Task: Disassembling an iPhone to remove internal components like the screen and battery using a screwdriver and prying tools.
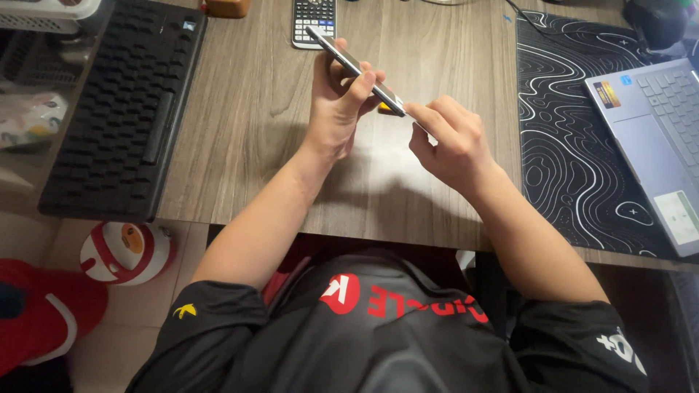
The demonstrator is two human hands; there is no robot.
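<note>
The slim phone [355,70] is held edge-on in the air, above the middle of the wooden desk [247,124] and a bit toward its far edge. It's pinched along its long sides by the left hand [336,109], fingers closed around it. At its lower corner it's being touched by the right hand [450,140], index fingertip pressed to the end, other fingers curled in; nothing is gripped there. Something small and yellow [384,109] is half hidden just under that corner, can't tell what. Probably best if the phone is kept steady by the left and only light pressure is put on the corner, so it isn't levered out. A calculator [314,20] lies at the far edge, black keyboard [124,109] on the left, patterned mat [575,145] and laptop [655,138] on the right.
</note>
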